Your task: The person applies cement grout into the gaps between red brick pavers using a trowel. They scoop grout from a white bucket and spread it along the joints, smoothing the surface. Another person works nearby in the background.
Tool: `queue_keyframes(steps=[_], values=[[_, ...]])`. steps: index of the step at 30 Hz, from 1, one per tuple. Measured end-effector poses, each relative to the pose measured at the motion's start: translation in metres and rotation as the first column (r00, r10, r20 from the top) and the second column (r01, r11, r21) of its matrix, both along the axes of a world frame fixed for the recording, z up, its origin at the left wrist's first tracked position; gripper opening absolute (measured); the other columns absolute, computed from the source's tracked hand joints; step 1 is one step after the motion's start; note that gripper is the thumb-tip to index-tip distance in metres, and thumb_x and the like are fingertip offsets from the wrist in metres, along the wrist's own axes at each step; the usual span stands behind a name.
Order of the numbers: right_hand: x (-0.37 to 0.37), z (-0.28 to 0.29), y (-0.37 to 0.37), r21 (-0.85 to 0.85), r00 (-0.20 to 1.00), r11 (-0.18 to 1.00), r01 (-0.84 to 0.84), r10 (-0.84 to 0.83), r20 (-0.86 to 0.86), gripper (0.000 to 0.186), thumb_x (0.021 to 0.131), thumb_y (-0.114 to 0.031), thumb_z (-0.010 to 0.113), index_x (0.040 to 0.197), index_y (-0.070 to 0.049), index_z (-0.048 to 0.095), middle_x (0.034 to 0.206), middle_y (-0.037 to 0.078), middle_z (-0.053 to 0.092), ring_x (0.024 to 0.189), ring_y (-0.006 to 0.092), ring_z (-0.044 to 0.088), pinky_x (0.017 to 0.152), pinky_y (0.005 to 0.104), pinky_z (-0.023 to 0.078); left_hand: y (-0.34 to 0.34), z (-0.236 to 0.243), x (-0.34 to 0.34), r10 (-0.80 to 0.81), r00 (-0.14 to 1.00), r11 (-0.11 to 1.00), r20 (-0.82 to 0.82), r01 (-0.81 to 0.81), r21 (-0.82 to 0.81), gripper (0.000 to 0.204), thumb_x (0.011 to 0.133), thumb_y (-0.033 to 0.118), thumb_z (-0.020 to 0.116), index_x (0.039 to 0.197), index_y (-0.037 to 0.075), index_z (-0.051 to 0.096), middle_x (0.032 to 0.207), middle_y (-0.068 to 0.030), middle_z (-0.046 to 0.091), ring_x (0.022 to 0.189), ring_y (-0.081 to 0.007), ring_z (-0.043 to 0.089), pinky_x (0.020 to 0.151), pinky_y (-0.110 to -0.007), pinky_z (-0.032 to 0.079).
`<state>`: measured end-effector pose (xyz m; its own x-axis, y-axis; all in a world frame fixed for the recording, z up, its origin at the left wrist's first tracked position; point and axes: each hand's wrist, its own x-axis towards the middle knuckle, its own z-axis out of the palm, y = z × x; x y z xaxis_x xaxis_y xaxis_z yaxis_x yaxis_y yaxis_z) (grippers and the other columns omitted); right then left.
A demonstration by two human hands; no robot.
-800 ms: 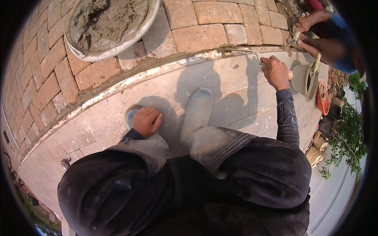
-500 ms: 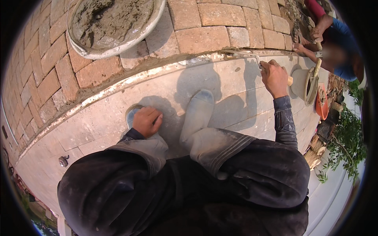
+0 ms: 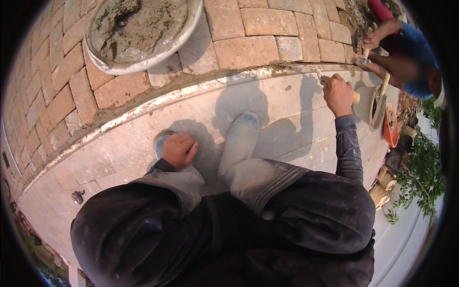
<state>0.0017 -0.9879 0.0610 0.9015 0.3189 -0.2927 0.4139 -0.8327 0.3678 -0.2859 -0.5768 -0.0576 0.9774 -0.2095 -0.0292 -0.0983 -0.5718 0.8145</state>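
Head view, looking down on paving work: right hand (image 3: 338,93) fisted around a wooden-handled pointing tool (image 3: 313,71), its thin metal blade reaching left from the fingers along the mortar joint (image 3: 210,83) between brick pavers (image 3: 248,50) and pale stone slabs (image 3: 287,124). Left hand (image 3: 178,149) resting on a boot toe (image 3: 162,141), fingers loosely curled, pinching nothing. Mortar tub (image 3: 143,28) well above. Co-worker's hands (image 3: 377,40) just beyond.

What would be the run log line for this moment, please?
left hand: resting on boot toe | right hand: gripping trowel at paving joint
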Motion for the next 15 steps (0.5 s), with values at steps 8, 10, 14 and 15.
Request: queue_keyframes(steps=[8,10,14,15], values=[[0.009,0.023,-0.001,-0.021,0.998,0.998,-0.051,0.050,-0.022,0.025,0.084,-0.014,0.065,0.104,-0.021,0.077,0.090,0.009,0.067,0.088,0.0280,0.069,0.081,0.0446,0.048,0.000,-0.001,0.000,-0.005,1.000,1.000,-0.003,0.005,-0.001,0.005,0.083,0.012,0.070,0.084,0.008,0.066,0.077,-0.0094,0.060,0.071,-0.0323,0.060,0.063,-0.044,0.047],[0.009,0.015,-0.001,-0.032,0.998,0.997,-0.065,0.065,-0.013,0.024,0.085,-0.014,0.064,0.104,-0.021,0.077,0.089,0.009,0.067,0.087,0.0282,0.069,0.080,0.0447,0.047,0.001,0.001,0.002,-0.013,1.000,1.000,-0.011,0.013,0.002,0.005,0.083,0.012,0.070,0.084,0.008,0.066,0.077,-0.0095,0.060,0.071,-0.0322,0.060,0.063,-0.043,0.047],[0.010,0.008,-0.002,-0.041,0.996,0.998,-0.056,0.058,0.061,0.023,0.087,-0.015,0.062,0.102,-0.021,0.077,0.087,0.009,0.066,0.085,0.0291,0.069,0.078,0.0448,0.047,0.001,0.000,-0.001,-0.005,1.000,1.000,-0.006,0.005,0.007,0.006,0.083,0.012,0.070,0.084,0.007,0.066,0.077,-0.0096,0.060,0.072,-0.0323,0.060,0.064,-0.043,0.047],[0.009,0.010,-0.004,-0.044,0.997,0.998,-0.046,0.048,0.054,0.022,0.087,-0.015,0.061,0.102,-0.021,0.077,0.087,0.009,0.066,0.084,0.0291,0.069,0.079,0.0446,0.047,0.001,-0.001,-0.002,-0.001,1.000,1.000,-0.003,0.001,0.005,0.006,0.083,0.012,0.070,0.084,0.007,0.066,0.077,-0.0096,0.060,0.071,-0.0324,0.060,0.064,-0.043,0.047]])
